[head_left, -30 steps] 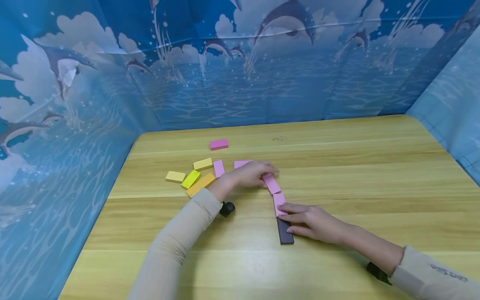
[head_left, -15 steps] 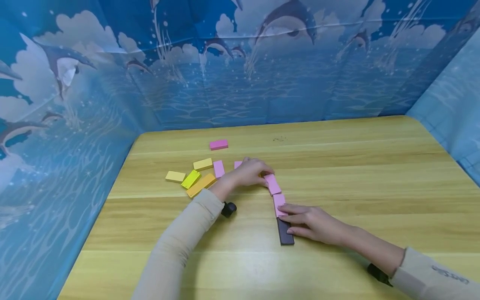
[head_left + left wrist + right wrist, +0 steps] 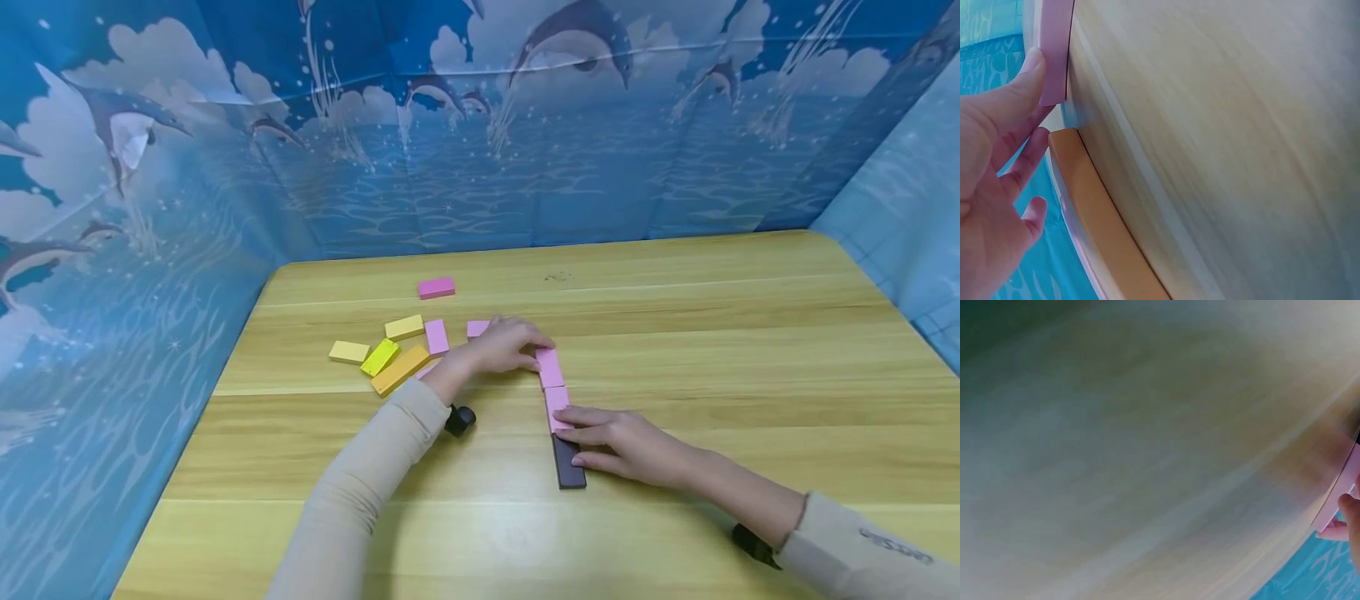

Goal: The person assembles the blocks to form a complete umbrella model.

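Pink, pink, black: row on wooden surface [image 3: 712, 358]

Far pink block [image 3: 550, 368]: pinched by left hand [image 3: 504, 347].
Near pink block [image 3: 557, 397]: adjoining, under extended fingers of right hand [image 3: 630, 446].
Black block [image 3: 567, 476]: row's near end.

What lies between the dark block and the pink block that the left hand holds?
In the head view, another pink block, partly covered by the right hand, lies between the dark block and the held pink block.
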### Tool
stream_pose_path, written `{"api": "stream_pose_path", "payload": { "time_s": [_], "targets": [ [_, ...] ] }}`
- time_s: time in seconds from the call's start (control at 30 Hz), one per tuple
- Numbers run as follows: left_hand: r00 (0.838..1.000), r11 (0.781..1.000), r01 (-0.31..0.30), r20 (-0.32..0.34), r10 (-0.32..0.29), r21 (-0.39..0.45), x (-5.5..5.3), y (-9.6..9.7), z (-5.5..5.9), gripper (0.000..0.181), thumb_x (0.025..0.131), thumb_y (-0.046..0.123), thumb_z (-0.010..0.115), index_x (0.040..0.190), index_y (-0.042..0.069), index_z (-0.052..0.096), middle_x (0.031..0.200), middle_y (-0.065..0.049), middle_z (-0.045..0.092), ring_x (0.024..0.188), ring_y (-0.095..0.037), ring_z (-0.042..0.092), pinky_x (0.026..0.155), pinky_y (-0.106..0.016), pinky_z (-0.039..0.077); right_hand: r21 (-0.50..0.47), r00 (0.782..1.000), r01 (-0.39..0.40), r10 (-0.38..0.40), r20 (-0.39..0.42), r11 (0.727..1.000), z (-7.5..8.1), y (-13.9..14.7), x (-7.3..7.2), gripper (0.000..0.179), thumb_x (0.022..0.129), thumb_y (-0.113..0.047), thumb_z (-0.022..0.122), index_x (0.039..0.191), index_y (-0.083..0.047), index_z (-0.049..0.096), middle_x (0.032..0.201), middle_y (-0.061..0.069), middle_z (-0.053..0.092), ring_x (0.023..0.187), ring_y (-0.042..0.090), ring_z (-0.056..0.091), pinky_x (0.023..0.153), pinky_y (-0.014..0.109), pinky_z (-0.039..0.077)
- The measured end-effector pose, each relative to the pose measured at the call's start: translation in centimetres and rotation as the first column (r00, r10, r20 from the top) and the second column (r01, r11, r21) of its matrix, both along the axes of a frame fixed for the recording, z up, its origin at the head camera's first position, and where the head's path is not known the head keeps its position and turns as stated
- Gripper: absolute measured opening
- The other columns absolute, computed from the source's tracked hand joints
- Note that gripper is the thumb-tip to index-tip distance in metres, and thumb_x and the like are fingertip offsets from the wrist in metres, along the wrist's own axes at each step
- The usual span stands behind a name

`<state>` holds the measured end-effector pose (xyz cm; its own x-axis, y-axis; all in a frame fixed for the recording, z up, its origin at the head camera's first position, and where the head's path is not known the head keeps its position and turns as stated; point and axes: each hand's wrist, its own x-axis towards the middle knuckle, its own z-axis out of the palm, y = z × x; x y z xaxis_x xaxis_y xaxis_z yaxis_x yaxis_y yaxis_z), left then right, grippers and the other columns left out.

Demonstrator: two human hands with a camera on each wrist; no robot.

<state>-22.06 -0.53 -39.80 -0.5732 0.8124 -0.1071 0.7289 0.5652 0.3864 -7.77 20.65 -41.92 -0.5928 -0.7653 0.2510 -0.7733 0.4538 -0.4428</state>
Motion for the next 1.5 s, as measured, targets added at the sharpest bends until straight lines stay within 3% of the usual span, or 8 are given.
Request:
{"api": "stream_pose_path", "payload": {
  "time_s": [0.43, 1.5],
  "targets": [
    [0.999, 1.0, 0.026, -0.02, -0.026, -0.004, 0.08, 0.09, -0.3, 0.041, 0.087, 0.026, 0.065, 0.127, 0.017, 0.06, 0.122, 0.002, 0.06, 0.115, -0.013, 0.049, 0.093, -0.041, 0.031, 0.001, 1.0, -0.012, 0.012, -0.025, 1.0, -0.07, -0.16, -0.13, 0.035, 0.086, -0.021, 0.067, 0.115, -0.002, 0.066, 0.125, 0.017, 0.057, 0.111, 0.03, 0.057, 0.083, 0.041, 0.049],
    [0.999, 1.0, -0.007, -0.046, 0.006, -0.016, 0.4, -0.52, -0.01, 0.045, 0.087, 0.036, 0.063, 0.128, 0.019, 0.058, 0.127, 0.003, 0.056, 0.122, -0.017, 0.043, 0.101, -0.045, 0.025, 0.036, 1.0, 0.003, -0.002, -0.03, 0.999, 0.52, -0.37, -0.76, 0.034, 0.081, -0.024, 0.072, 0.109, -0.004, 0.07, 0.121, 0.013, 0.06, 0.109, 0.028, 0.058, 0.085, 0.042, 0.048]
  ]
}}
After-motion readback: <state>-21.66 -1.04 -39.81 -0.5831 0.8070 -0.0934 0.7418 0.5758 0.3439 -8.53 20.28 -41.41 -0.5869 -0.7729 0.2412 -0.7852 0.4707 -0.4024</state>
